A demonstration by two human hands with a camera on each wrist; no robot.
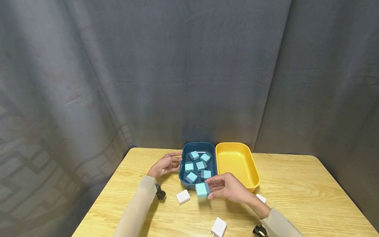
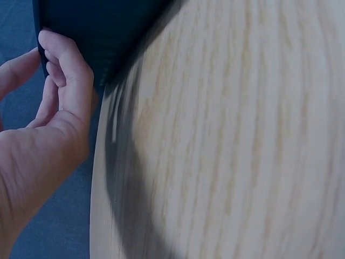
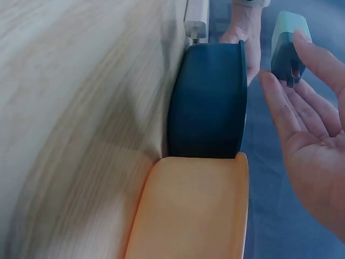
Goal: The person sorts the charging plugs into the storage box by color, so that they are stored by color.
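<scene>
The right hand pinches a light-blue charger plug beside the dark-blue tray; the left hand, fingers relaxed, touches that tray's rim.

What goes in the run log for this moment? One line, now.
right hand: pinches blue charger near blue tray | left hand: touches tray's left rim | yellow tray: empty | white chargers: on table

Worktop: light wood with rounded corners, set before a grey curtain.
Trays: a blue tray and a yellow tray touch side by side at the far edge.
Chargers: three white chargers lie near the front.
</scene>
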